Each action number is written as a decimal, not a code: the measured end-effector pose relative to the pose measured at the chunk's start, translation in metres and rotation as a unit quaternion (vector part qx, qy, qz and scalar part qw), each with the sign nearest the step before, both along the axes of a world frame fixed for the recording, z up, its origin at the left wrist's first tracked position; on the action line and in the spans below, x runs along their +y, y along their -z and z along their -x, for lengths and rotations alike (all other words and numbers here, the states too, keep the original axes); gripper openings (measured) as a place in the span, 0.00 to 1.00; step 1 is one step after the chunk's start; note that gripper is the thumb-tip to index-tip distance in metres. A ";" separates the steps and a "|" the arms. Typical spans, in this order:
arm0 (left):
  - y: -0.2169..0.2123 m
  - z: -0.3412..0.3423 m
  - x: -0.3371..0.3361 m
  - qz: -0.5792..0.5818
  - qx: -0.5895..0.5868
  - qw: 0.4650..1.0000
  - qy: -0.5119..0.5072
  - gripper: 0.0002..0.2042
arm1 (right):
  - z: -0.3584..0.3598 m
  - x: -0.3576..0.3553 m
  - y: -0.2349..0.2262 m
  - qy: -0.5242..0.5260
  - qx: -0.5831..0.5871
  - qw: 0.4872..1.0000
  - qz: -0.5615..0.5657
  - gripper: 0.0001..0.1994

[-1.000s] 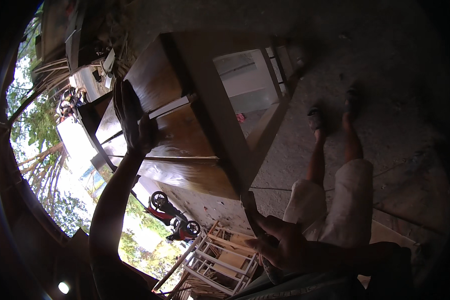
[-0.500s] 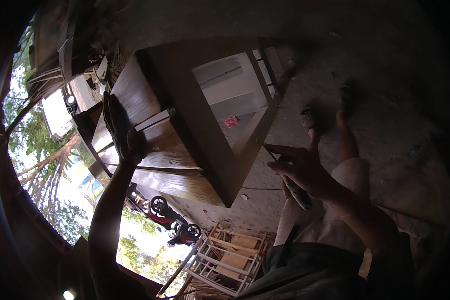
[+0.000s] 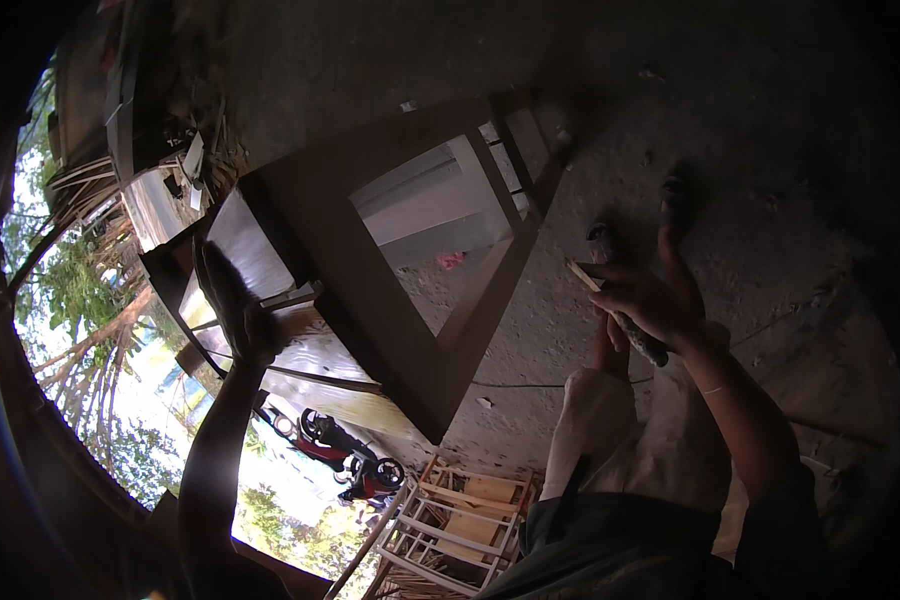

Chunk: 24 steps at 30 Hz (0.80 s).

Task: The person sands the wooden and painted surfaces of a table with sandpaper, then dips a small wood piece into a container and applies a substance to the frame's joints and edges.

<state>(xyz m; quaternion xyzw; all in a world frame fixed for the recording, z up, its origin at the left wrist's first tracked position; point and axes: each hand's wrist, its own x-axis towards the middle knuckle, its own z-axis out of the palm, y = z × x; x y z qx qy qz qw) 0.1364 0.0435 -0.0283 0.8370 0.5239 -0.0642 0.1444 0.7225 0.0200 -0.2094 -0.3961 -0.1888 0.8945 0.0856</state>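
Note:
A large wooden cabinet-like piece (image 3: pixel 325 345) stands tilted across the left and middle of view. Its lighter panels catch the daylight, and its dark frame surrounds an opening. My left hand (image 3: pixel 248 315) lies against the panelled face with its fingers stretched out. Away from the frame's near edge, my right hand (image 3: pixel 652 305) is closed around a slim hand tool (image 3: pixel 647 346). The tool has a thick, mottled grey handle; a narrow pale end (image 3: pixel 582 276) sticks out past the fingers. Its exact kind is too dark to tell.
A slatted wooden rack (image 3: pixel 460 525) stands at the bottom middle, beside a parked red and black motorbike (image 3: pixel 355 455). A red scrap (image 3: pixel 451 261) shows through the frame's opening. Loose wood strips (image 3: pixel 210 170) lie at the upper left. My legs and feet are at the right.
My right hand has moved right and upward, taking the tool away from the cabinet's edge. My left hand stays against the panels. The cabinet sits slightly further left and lower in view.

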 end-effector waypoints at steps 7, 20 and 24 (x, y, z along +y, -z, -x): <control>0.015 0.065 -0.037 0.097 0.086 0.992 0.001 0.39 | 0.008 -0.006 0.103 0.011 -0.040 0.990 0.137 0.23; 0.009 0.079 -0.080 -0.036 -0.115 0.978 -0.172 0.27 | 0.094 0.021 0.179 -0.039 -0.049 0.988 0.141 0.25; 0.001 0.075 -0.082 -0.007 -0.057 0.989 -0.135 0.27 | 0.102 0.028 0.172 -0.048 -0.061 0.986 0.144 0.22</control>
